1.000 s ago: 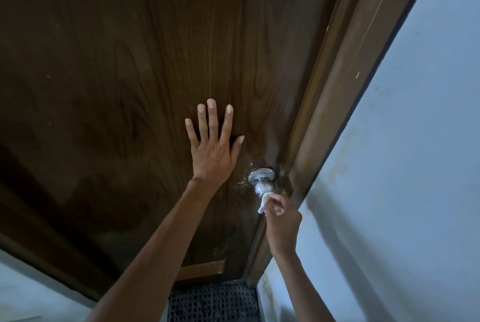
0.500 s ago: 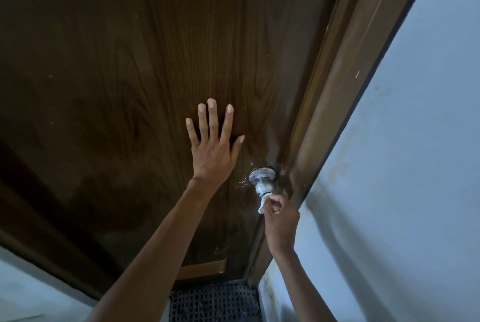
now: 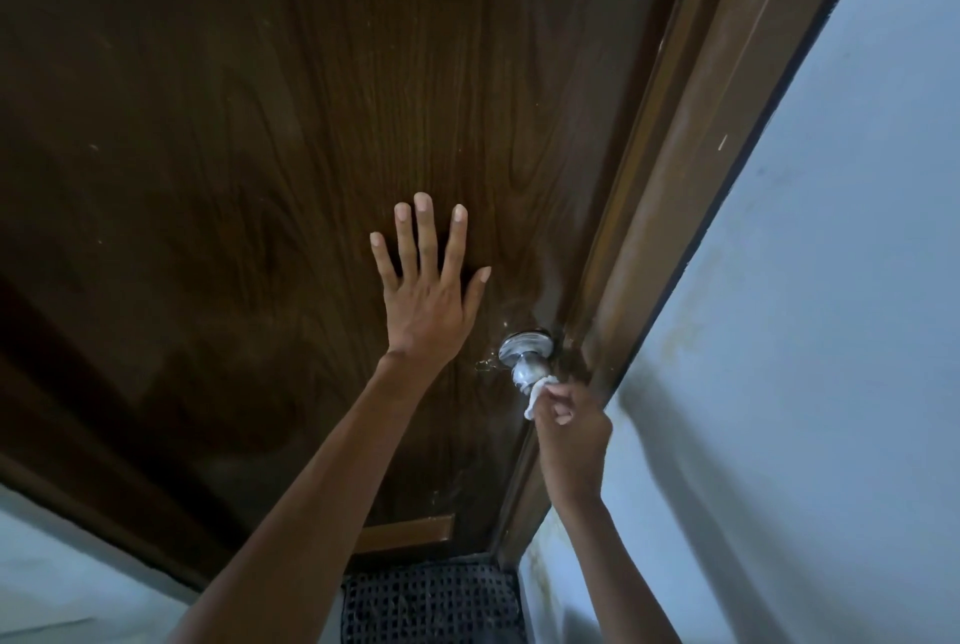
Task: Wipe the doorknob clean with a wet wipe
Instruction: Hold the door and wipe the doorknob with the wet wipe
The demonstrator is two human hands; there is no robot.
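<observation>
A silver round doorknob (image 3: pixel 525 358) sticks out of the dark wooden door (image 3: pixel 260 150) near its right edge. My right hand (image 3: pixel 571 430) is just below the knob, pinching a small crumpled white wet wipe (image 3: pixel 537 391) that touches the knob's lower end. My left hand (image 3: pixel 426 300) lies flat against the door to the left of the knob, fingers spread, holding nothing.
The brown door frame (image 3: pixel 701 176) runs diagonally right of the knob, with a pale blue wall (image 3: pixel 805 331) beyond it. A dark perforated mat (image 3: pixel 431 602) lies on the floor at the door's foot. More pale wall (image 3: pixel 62 581) shows at lower left.
My right hand with the wipe has shifted slightly right and down along the knob's end. My left hand stays pressed on the door.
</observation>
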